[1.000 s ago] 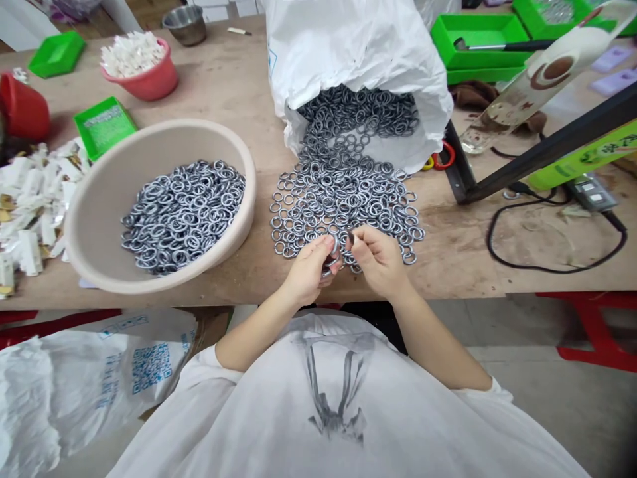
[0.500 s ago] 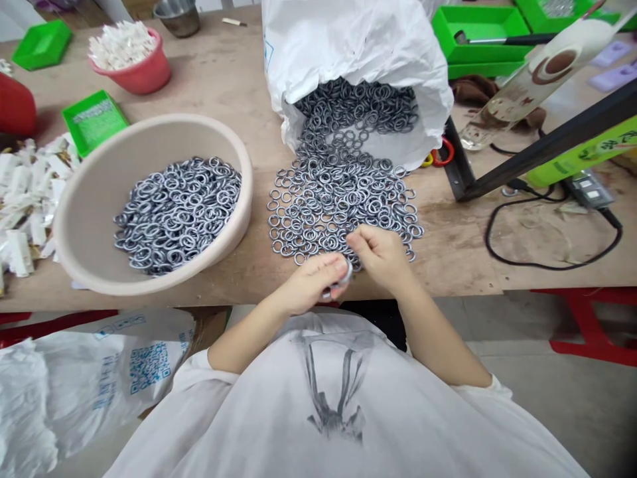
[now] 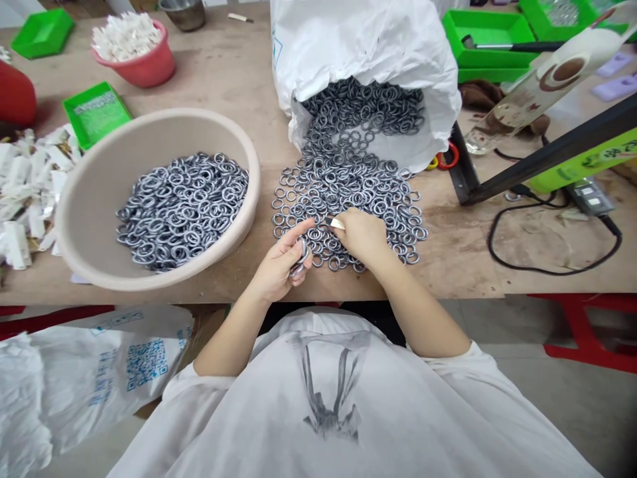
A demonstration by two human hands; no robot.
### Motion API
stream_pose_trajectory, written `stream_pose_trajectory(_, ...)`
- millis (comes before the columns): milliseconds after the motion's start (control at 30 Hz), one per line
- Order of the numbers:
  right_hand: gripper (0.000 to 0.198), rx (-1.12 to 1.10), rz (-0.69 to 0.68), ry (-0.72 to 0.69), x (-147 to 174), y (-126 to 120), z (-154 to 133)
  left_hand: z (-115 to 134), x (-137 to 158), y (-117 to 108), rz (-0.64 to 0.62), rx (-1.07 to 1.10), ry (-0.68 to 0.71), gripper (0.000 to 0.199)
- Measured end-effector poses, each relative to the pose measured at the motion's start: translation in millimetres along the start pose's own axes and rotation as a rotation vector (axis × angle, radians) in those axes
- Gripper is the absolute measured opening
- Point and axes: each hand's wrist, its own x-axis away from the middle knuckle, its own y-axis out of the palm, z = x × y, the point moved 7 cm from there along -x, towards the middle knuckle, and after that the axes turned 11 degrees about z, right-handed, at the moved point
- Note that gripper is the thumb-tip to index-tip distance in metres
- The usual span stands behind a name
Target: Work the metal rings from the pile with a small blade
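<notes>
My left hand (image 3: 283, 265) is closed around a few grey rings (image 3: 299, 257), its index finger stretched toward the other hand. My right hand (image 3: 362, 236) is curled, back of the hand up, over the ring pile. From its grip sticks out a small cream-and-dark piece (image 3: 337, 223), perhaps a short blade; its kind is not clear. Beneath both hands spreads a pile of grey rings (image 3: 348, 189), spilling from the mouth of a white sack (image 3: 363, 46). At the left, a large beige basin (image 3: 84, 255) holds many more such rings.
White pieces (image 3: 20, 186) are heaped at far left, near a green tray (image 3: 97, 116) and a pink bowl (image 3: 144, 66) of white parts. On the right stand a black metal frame (image 3: 537, 156), a clear bottle (image 3: 507, 119) and a looped black cable (image 3: 532, 269). Red-handled scissors (image 3: 450, 156) lie beside the sack.
My left hand has moved left, away from the right, and its index finger has straightened. The right hand has shifted left and turned over, and the cream-and-dark piece now shows in it.
</notes>
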Motion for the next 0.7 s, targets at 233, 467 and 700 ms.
stream_pose_trajectory(233, 0.022, -0.648, 0.160, 0.108, 6.7, -15.7, 9.7, -3.4, -11.3, -1.3, 0.205, 0.138, -0.149, 0.017)
stream_pose_trajectory(467, 0.037, -1.482, 0.088, 0.297, 52.3, -4.4, -13.4, -20.1, -15.2, 36.9, 0.200, 0.089, 0.016, 0.033)
stream_pose_trajectory(700, 0.036, -1.449, 0.253, 0.218, 58.6, -14.0, -3.2, -22.7, -12.2, 46.8, 0.120, 0.013, 0.016, 0.050)
